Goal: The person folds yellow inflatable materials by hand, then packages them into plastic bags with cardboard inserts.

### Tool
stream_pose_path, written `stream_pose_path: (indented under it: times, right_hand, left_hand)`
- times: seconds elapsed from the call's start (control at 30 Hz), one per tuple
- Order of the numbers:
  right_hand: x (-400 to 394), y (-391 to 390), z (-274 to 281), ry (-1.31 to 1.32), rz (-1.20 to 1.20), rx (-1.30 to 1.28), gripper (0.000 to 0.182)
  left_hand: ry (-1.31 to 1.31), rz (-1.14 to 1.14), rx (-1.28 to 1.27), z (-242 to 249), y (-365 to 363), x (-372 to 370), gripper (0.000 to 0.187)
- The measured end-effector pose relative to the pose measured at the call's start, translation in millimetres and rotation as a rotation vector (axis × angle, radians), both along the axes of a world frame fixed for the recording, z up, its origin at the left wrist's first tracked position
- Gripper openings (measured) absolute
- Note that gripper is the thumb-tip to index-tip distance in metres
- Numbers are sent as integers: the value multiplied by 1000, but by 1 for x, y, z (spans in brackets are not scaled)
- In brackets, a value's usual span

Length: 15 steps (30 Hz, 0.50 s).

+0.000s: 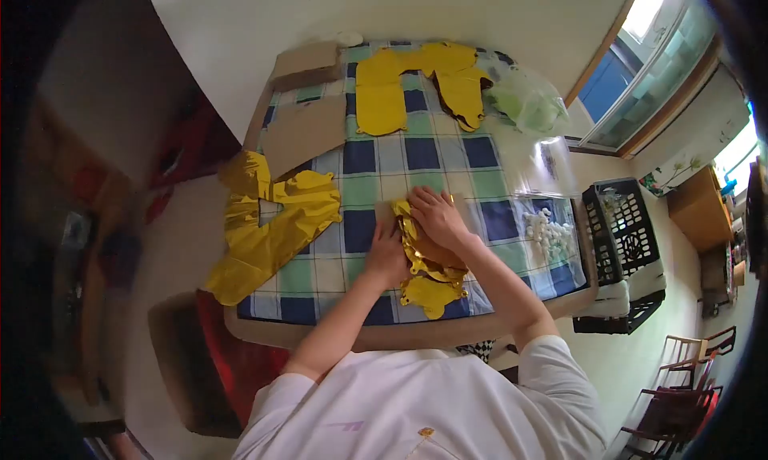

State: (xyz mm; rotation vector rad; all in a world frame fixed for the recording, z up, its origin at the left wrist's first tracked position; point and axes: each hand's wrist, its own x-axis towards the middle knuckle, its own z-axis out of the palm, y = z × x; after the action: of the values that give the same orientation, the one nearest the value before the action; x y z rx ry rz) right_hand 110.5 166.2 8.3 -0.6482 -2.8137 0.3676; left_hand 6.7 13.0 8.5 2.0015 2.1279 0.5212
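A crumpled gold foil piece point(432, 264) lies on the checked tablecloth point(420, 153) near the table's front edge, its lower end hanging close to that edge. My right hand point(436, 218) rests flat on its upper part with the fingers stretched out. At the foil's left side is my left hand point(388, 252), its fingers pointing away from me and touching the foil's edge; a pale flat piece shows beneath the fingertips. Another gold foil shape point(276, 220) lies to the left, partly over the table's left edge. A larger flat gold foil shape point(382, 92) is spread at the far side.
Cardboard point(306, 134) lies at the back left, with a cardboard box point(306, 65) behind it. Clear plastic bags point(530, 100) and a bag of small white pieces point(550, 234) are on the right. Black crates point(622, 228) stand beyond the table's right edge.
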Motion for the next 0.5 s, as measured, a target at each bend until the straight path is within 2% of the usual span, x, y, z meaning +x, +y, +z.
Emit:
stream_pose_path:
  times: [0.1,0.2,0.23,0.33,0.37,0.47,0.5]
  right_hand:
    - [15,-9,-4,109,3,23,43]
    - [16,-12,-1,89,-10,29,45]
    - [16,-11,1,89,-7,45,45]
    - [17,-12,-1,76,1,80,46]
    - [17,-12,-5,65,1,88,46]
    - [16,-13,-3,60,-8,86,45]
    - [15,-13,-1,63,-11,80,45]
  left_hand:
    - [-16,-7,106,-9,2,-1,68]
    - [-58,36,101,-21,0,-11,58]
    - [21,65,210,-22,-4,-15,48]
    - [11,161,347,-21,-14,-34,39]
    - [-4,180,265,-19,-15,-41,34]
    - [-28,320,-116,37,3,-45,37]
    - [-61,274,28,31,12,-41,39]
